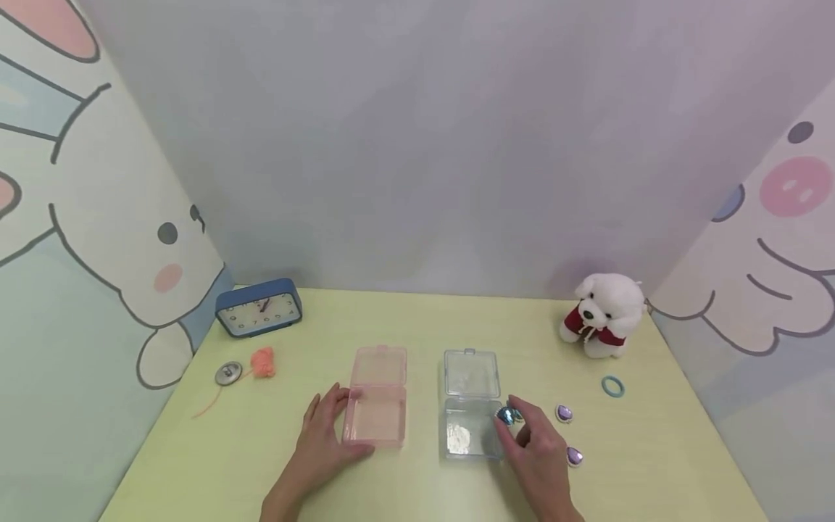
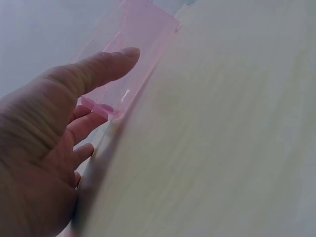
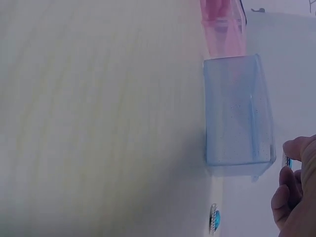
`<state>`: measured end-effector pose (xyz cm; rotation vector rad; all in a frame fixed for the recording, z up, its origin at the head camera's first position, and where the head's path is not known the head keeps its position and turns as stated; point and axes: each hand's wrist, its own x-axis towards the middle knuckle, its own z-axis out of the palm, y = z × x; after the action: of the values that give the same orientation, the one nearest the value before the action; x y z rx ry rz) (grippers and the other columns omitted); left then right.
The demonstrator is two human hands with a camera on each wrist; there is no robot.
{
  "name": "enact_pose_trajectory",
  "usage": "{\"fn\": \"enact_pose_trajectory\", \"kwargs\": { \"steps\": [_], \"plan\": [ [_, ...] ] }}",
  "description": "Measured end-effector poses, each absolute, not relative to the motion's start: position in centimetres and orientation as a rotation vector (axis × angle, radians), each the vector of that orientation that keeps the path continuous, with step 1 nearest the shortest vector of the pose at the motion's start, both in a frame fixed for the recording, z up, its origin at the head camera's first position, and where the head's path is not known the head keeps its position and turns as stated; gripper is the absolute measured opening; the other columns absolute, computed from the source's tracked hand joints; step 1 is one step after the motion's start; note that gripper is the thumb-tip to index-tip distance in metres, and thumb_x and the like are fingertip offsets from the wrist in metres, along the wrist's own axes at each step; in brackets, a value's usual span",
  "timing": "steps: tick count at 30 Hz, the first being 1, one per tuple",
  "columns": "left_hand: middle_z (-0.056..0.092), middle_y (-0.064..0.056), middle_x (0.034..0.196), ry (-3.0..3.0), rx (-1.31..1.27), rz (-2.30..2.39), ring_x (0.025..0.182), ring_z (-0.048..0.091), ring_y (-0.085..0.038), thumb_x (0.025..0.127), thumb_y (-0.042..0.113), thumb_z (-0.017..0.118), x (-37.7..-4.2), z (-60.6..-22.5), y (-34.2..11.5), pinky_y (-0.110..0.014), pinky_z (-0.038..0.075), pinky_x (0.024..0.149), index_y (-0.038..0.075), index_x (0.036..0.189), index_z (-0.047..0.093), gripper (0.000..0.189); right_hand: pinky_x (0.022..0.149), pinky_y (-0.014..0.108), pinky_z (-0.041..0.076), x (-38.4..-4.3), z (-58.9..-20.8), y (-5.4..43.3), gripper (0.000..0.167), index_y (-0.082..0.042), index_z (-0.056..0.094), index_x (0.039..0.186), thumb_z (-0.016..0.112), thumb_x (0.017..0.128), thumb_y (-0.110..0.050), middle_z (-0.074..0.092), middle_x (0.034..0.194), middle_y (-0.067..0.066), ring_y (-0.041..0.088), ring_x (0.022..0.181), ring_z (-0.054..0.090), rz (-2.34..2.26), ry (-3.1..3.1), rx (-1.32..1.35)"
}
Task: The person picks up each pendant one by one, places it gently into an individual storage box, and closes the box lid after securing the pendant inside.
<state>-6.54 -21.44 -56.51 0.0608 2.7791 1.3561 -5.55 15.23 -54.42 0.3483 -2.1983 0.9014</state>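
Observation:
My left hand [image 1: 322, 428] holds the left end of an open pink plastic box [image 1: 375, 442], thumb along its near wall and fingers at its left side. Nothing shows inside that box. With thumb and fingertips, my right hand [image 1: 538, 446] pinches a blue faceted gem [image 1: 507, 415] in a beaded silver setting, just past the right wall of an open clear box [image 1: 472, 457]. Part of the gem is hidden by the fingers. Two purple gems [image 1: 564, 413] lie right of that hand. One gem [image 3: 215, 218] on the table looks blue in the right wrist view.
A light-blue ring [image 1: 612, 386] and a white plush dog [image 1: 607, 315] are at the right. On the left stand a blue alarm clock [image 1: 259, 308], a round silver disc [image 1: 228, 373] and a coral yarn bundle [image 1: 263, 362] with a loose strand. Walls enclose the table's back and sides.

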Motion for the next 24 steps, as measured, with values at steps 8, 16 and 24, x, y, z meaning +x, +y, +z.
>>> {"fn": "enact_pose_trajectory", "kwargs": {
  "steps": [8, 16, 24],
  "plan": [
    [0.058, -0.018, 0.152, 2.759, 0.027, 1.338, 0.16, 0.013, -0.045, 0.067, 0.041, 0.099, -6.6, -56.3, -21.4, -0.068, 0.005, 0.127, 0.016, 0.152, 0.044, 0.104, 0.047, 0.009, 0.037, -7.0, -53.2, 12.7, 0.049, 0.002, 0.074, 0.113, 0.094, 0.068, 0.004, 0.063, 0.078, -0.002, -0.007, 0.059, 0.044, 0.942, -2.227, 0.416],
    [0.06, -0.018, 0.151, 2.761, 0.05, 1.362, 0.161, 0.015, -0.04, 0.067, 0.04, 0.1, -7.2, -56.6, -21.5, -0.061, 0.001, 0.13, 0.016, 0.153, 0.042, 0.106, 0.05, 0.008, 0.04, -8.0, -52.8, 10.0, 0.049, 0.003, 0.073, 0.115, 0.093, 0.07, 0.003, 0.073, 0.092, 0.005, -0.005, 0.059, 0.047, 1.011, -2.231, 0.49],
    [0.06, -0.016, 0.15, 2.771, 0.039, 1.336, 0.16, 0.019, -0.039, 0.067, 0.041, 0.1, -6.9, -56.8, -21.4, -0.059, 0.0, 0.13, 0.014, 0.154, 0.04, 0.109, 0.052, 0.007, 0.04, -8.6, -52.9, 7.4, 0.048, 0.001, 0.074, 0.112, 0.095, 0.069, 0.002, 0.076, 0.098, 0.006, -0.005, 0.061, 0.048, 1.011, -2.269, 0.522]
  ]
}}
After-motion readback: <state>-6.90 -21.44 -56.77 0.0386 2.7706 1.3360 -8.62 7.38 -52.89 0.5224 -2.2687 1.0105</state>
